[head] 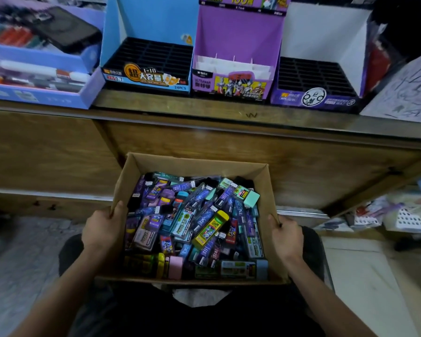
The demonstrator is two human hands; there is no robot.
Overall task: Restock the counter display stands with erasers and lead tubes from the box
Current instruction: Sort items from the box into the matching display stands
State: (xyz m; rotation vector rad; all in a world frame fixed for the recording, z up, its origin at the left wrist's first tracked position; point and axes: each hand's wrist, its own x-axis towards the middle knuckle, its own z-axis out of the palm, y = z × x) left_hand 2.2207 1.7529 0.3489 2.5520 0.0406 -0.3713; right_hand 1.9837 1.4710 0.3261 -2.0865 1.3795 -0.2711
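Observation:
A cardboard box (195, 164) rests on my lap, packed with several erasers and lead tubes (192, 222) in purple, teal, yellow and pink. My left hand (102, 227) grips the box's left wall, thumb over the rim. My right hand (286, 235) grips the right wall the same way. On the wooden counter above stand three display stands: a blue one (146, 76) with black slots, a purple one (231, 86) with white dividers, and a white-and-purple one (314, 98) with black slots. No items are visible in their slots.
A light purple tray of pens (39, 93) and a black phone-like object (66, 27) sit at the counter's left. Scribbled paper (404, 93) lies at the right. The wooden counter front (301, 166) rises just beyond the box. Packaged goods clutter the lower right.

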